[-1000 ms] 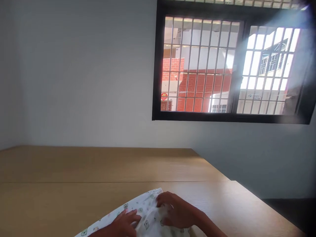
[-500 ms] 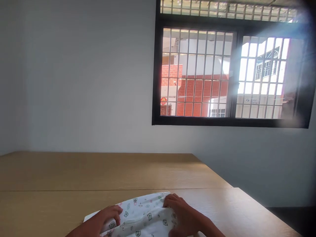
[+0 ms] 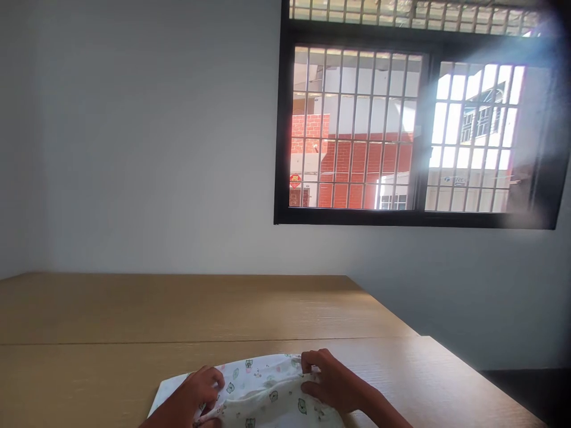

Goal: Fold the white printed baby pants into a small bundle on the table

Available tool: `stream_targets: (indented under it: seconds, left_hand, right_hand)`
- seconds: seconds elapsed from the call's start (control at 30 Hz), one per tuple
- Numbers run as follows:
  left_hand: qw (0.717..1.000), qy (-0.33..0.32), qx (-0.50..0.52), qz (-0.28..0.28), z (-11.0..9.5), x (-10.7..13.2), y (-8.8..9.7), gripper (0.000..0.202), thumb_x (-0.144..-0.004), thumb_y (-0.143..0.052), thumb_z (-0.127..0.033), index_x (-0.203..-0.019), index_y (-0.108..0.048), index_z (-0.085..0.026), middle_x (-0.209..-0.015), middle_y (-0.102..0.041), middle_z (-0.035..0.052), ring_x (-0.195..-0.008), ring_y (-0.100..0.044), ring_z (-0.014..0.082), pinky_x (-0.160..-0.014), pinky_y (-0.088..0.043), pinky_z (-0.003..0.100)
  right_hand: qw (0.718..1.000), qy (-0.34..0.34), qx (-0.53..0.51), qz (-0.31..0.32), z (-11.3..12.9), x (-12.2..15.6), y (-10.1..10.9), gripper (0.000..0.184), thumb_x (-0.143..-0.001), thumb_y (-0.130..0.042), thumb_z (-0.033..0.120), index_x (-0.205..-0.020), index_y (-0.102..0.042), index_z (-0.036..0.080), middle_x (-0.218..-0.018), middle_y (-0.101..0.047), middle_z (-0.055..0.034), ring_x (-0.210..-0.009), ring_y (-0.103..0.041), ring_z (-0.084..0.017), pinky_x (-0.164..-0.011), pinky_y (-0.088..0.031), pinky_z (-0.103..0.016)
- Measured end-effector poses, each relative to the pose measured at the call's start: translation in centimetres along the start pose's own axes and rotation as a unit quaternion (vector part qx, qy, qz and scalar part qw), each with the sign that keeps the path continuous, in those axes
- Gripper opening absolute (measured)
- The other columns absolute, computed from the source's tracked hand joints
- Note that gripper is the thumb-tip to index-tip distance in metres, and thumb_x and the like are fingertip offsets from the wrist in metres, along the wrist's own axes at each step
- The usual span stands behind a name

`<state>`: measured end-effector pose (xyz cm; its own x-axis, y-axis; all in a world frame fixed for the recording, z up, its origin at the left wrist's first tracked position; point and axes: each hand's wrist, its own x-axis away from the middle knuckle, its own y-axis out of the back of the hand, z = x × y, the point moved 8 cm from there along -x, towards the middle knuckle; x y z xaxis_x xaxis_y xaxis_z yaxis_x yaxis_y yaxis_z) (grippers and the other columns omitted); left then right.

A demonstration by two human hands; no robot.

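A white cloth [image 3: 263,389] with small green and pink animal prints lies bunched on the wooden table, at the bottom edge of the view. Its near part runs out of the picture. My left hand [image 3: 191,398] grips the cloth's left side, with curled fingers pressing into a fold. My right hand [image 3: 325,380] pinches the upper right part of the cloth between fingers and thumb. The cloth forms a raised fold between my hands.
The light wooden table [image 3: 200,309] has a seam across it and an edge running down on the right. Dark floor [image 3: 517,386] lies beyond that edge. A barred black-framed window [image 3: 357,131] is set in the white wall [image 3: 134,148].
My hands have moved farther apart, with the left hand shifted left. The cloth is spread wider and sits lower in the view, and the head view has levelled.
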<state>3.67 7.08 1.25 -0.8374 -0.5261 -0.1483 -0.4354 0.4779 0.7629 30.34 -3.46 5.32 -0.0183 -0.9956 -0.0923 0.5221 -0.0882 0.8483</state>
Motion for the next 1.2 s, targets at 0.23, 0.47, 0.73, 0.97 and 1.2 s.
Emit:
stream_targets:
  seconds: [0.23, 0.47, 0.73, 0.97, 1.2]
  left_hand:
    - [0.994, 0.035, -0.081, -0.069, 0.2, -1.3, 1.2, 0.04, -0.1, -0.041, -0.054, -0.078, -0.047, -0.022, -0.079, -0.064, 0.0018, -0.07, -0.054, 0.0202, -0.064, -0.033, 0.028]
    - [0.995, 0.057, 0.074, -0.035, -0.8, 0.0, 4.6, 0.051, -0.087, -0.054, -0.073, -0.086, -0.053, -0.022, -0.063, -0.044, -0.0048, -0.064, -0.044, 0.016, -0.058, -0.031, 0.023]
    - [0.931, 0.009, 0.346, 0.119, -1.6, 2.3, 4.8, 0.068, -0.067, -0.076, -0.076, -0.105, -0.059, -0.023, -0.063, -0.045, -0.006, -0.055, -0.033, 0.0108, -0.051, -0.025, 0.021]
    - [0.907, 0.103, 0.409, 0.011, 8.2, -0.2, 1.6, 0.056, -0.071, -0.079, -0.065, -0.099, -0.057, -0.021, -0.091, -0.057, 0.0017, -0.084, -0.056, 0.0186, -0.07, -0.041, 0.025]
    - [0.915, 0.098, 0.39, 0.005, 9.4, 0.6, 2.1, 0.051, -0.08, -0.075, -0.054, -0.113, -0.059, -0.02, -0.11, -0.06, 0.0074, -0.107, -0.056, 0.0263, -0.086, -0.045, 0.033]
  right_hand:
    - [0.995, 0.013, -0.069, -0.075, 0.0, -0.9, 1.8, 0.013, -0.085, -0.053, 0.025, -0.081, -0.041, 0.021, -0.08, -0.05, 0.0014, -0.079, -0.042, -0.017, -0.073, -0.035, -0.03]
    - [0.978, 0.039, -0.204, -0.013, 2.3, -0.3, 5.3, 0.021, -0.079, -0.063, 0.031, -0.081, -0.045, 0.019, -0.076, -0.047, 0.0036, -0.062, -0.036, -0.009, -0.056, -0.03, -0.023]
    - [0.954, 0.033, -0.293, 0.054, 2.5, 1.0, 7.3, 0.058, -0.069, -0.067, 0.069, -0.092, -0.04, 0.023, -0.084, -0.049, 0.0023, -0.057, -0.044, -0.008, -0.051, -0.037, -0.021]
    - [0.991, -0.066, -0.118, -0.006, -4.5, 0.0, 5.2, 0.035, -0.071, -0.071, 0.029, -0.101, -0.055, 0.02, -0.105, -0.056, -0.0063, -0.087, -0.06, -0.019, -0.077, -0.048, -0.034]
    - [0.997, -0.04, -0.044, 0.05, -4.5, -0.2, 3.9, 0.032, -0.081, -0.063, 0.029, -0.113, -0.059, 0.023, -0.119, -0.061, -0.0078, -0.105, -0.061, -0.023, -0.085, -0.05, -0.034]
